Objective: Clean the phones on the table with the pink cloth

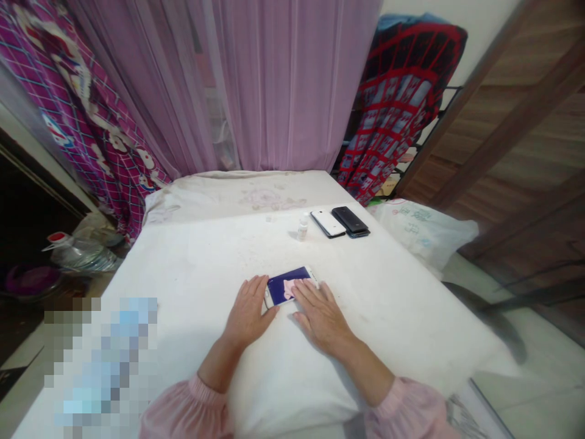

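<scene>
A white smartphone [277,284] with a dark blue screen lies face up on the white-covered table. My left hand [249,311] grips its left end, thumb at the near edge and fingers at the far edge. Under the fingertips of my right hand [322,314] is a small pink cloth [288,289], pressed onto the right half of the screen. The right fingers lie close together over it and hide part of the cloth. Beyond the phone stands a small clear bottle [302,230] with a white cap.
A white phone [328,224] and a stack of black phones [350,221] lie at the far right of the white tablecloth [205,256]. Purple curtains [292,85] hang behind. A plastic bag [420,231] sits to the right, a large water bottle [85,253] to the left. A blurred-out patch covers the lower left.
</scene>
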